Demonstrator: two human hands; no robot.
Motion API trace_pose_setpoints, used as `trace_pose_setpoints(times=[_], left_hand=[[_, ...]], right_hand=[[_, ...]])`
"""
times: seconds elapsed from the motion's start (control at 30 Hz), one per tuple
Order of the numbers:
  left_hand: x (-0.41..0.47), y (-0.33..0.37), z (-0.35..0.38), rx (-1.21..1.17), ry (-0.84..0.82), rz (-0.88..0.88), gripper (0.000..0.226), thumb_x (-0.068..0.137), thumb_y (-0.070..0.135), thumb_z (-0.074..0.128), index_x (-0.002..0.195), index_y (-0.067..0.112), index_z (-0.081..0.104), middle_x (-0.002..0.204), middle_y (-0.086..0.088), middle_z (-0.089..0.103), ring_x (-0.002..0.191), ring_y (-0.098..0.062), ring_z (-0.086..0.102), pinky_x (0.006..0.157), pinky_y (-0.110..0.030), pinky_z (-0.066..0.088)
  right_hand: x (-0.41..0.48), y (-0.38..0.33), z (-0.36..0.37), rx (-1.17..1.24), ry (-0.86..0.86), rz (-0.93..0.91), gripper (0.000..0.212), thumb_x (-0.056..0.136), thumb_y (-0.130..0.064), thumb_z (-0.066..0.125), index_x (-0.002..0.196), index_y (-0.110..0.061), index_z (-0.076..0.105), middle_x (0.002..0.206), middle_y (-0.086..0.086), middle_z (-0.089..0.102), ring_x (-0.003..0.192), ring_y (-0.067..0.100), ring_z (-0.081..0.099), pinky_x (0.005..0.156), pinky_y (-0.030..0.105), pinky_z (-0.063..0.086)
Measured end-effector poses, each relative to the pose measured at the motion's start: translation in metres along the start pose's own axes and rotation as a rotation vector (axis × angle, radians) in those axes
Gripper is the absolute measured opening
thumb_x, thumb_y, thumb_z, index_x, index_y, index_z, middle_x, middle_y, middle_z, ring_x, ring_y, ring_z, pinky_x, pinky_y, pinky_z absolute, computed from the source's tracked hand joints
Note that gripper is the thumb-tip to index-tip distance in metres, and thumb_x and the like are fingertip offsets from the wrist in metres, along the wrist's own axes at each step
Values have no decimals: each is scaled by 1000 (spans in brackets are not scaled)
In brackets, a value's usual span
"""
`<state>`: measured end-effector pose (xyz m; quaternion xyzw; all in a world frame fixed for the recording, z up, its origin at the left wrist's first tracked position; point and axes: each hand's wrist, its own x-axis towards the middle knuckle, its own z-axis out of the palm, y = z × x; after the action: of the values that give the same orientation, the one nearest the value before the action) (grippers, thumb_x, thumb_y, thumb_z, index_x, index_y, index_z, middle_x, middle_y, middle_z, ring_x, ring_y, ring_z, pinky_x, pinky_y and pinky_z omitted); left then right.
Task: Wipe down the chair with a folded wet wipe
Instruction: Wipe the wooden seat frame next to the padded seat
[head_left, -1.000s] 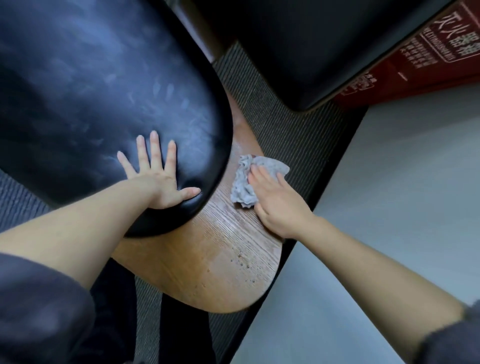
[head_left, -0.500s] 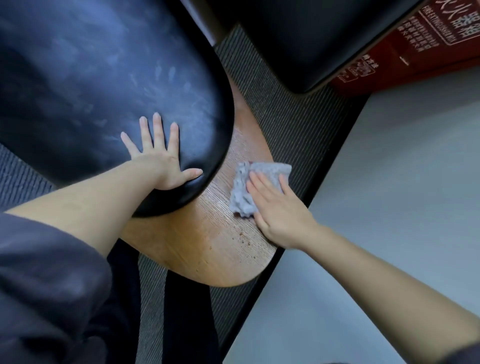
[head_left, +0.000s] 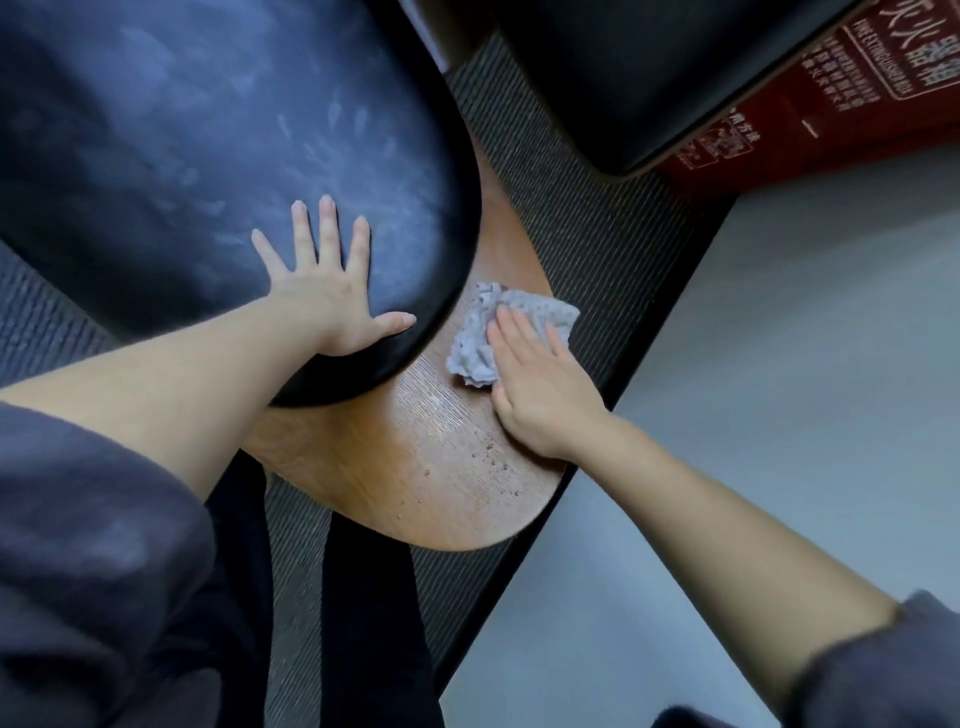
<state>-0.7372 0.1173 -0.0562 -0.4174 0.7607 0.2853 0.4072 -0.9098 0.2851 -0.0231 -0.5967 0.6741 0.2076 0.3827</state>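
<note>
Hands flat, gripping nothing — the left hand (head_left: 322, 296) spread on the chair's (head_left: 441, 467) black cushion (head_left: 182, 156), the right hand (head_left: 540, 384) pressing the wet wipe (head_left: 478, 343) onto the wood beside it. Bunched near the rim, it could slip onto the carpet (head_left: 597, 208) under a hard stroke.

Wooden chair panel (head_left: 441, 467) carries the grey wipe (head_left: 545, 312); ribbed carpet (head_left: 571, 208) lies beneath

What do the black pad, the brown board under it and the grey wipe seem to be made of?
Pad: probably leather or vinyl, smooth and slightly shiny; pale smears and finger marks show on it.
Board: likely wood or veneer, with fine parallel grain lines and a wet sheen.
Wipe: soft grey nonwoven cloth, it seems; crumpled, with a bumpy texture.
</note>
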Motion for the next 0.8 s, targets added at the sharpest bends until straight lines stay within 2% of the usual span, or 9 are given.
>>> trace_pose_setpoints(times=[0.17, 0.33, 0.5, 0.63, 0.8], left_hand=[[11, 1, 5, -4, -41, -28, 115, 76, 88, 29, 148, 20, -31, 151, -14, -43, 140, -39, -36, 109, -72, -8], [17, 0, 6, -11, -70, -39, 117, 75, 89, 28, 143, 20, -38, 146, -14, -49, 136, -40, -41, 108, -73, -10], [19, -1, 9, -14, -87, -46, 116, 75, 89, 27, 136, 19, -43, 142, -15, -53, 133, -40, -45, 107, -73, -11], [19, -1, 10, -25, -87, -40, 114, 76, 89, 28, 132, 20, -44, 142, -14, -53, 133, -39, -45, 107, -73, -12], [15, 0, 5, -23, -93, -38, 116, 77, 88, 29, 140, 20, -40, 143, -14, -52, 134, -39, -44, 107, -73, -13]], right_hand=[[97, 19, -17, 46, 103, 108, 61, 100, -27, 26, 153, -4, 6, 162, 10, -2, 149, 22, -4, 120, 44, -4], [152, 45, -39, 77, 132, 91, 59, 101, -26, 24, 154, -7, 6, 163, 6, -1, 149, 16, -4, 120, 49, 0], [190, 59, -61, 141, 168, 54, 59, 100, -20, 28, 154, -11, 6, 163, 2, -1, 149, 18, -3, 118, 51, 0], [175, 54, -51, 256, 188, 60, 59, 100, -22, 25, 154, -8, 5, 163, 7, -1, 149, 21, -3, 120, 47, 1], [53, 41, -18, 134, 54, -81, 71, 86, -30, 13, 154, -8, 13, 162, 5, 5, 149, 18, -4, 120, 49, -2]])
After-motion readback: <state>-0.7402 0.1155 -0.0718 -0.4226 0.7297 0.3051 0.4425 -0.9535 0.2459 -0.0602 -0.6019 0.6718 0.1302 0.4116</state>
